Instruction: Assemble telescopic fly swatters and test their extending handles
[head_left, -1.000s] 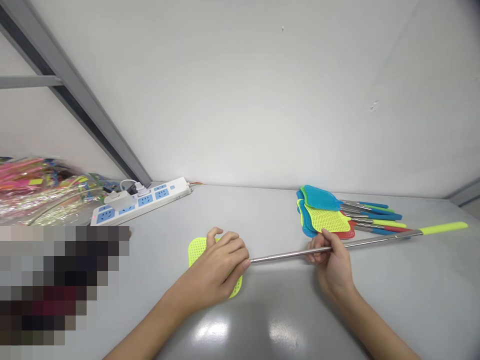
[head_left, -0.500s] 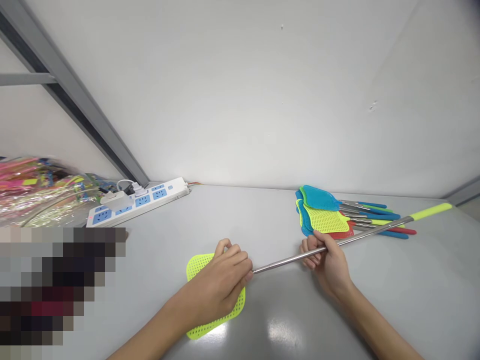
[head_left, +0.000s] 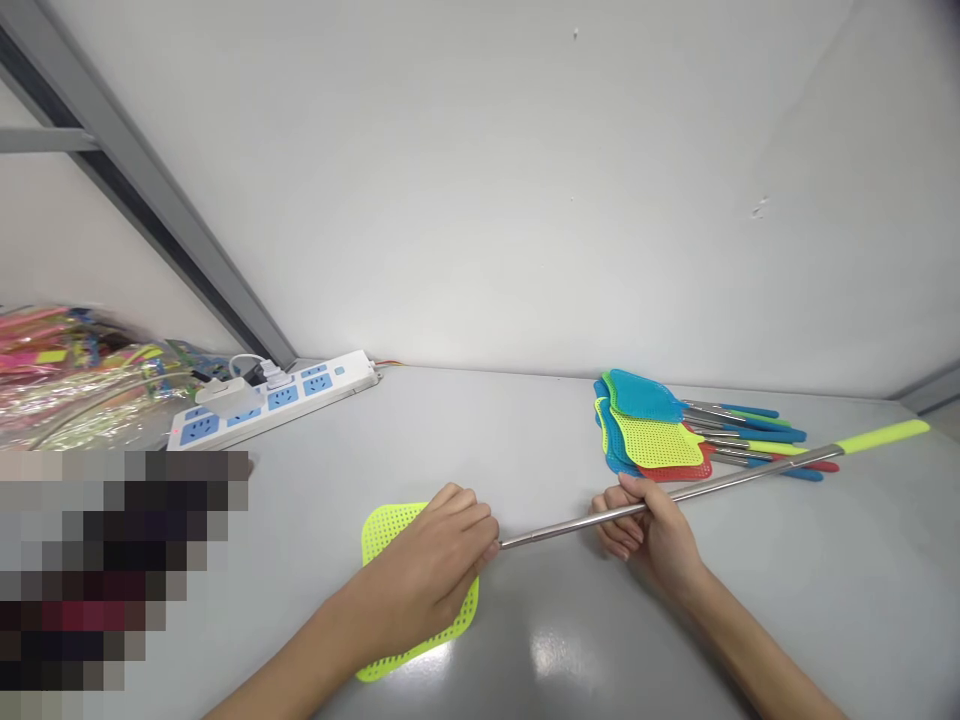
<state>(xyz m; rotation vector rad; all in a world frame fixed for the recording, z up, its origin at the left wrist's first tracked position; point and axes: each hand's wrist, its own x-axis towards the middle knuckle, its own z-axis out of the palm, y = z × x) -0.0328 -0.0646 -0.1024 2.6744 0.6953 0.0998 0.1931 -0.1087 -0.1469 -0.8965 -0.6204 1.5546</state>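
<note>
A yellow-green fly swatter (head_left: 391, 524) with a perforated head and a long metal telescopic rod spans both hands. My left hand (head_left: 442, 555) is closed where the head meets the rod, covering that joint and part of the head. Farther along, my right hand (head_left: 645, 525) wraps around the middle of the rod, thumb on top. The swatter's yellow-green grip (head_left: 883, 437) reaches out to the right. Just beyond my right hand lies a pile of fly swatters (head_left: 654, 442) in blue, yellow-green, green and red, their rods collapsed.
A white power strip (head_left: 274, 398) with plugs and cables stands at the back left. Shiny plastic-wrapped, colourful goods (head_left: 82, 380) lie at the far left, above a pixelated patch. Behind the grey table (head_left: 465, 430) rises a pale wall (head_left: 487, 200); a grey metal frame (head_left: 150, 170) leans at left.
The held swatter's grip now reaches slightly farther right, while its head and my left hand sit a little farther left. Both hands keep hold. The view has shifted slightly.
</note>
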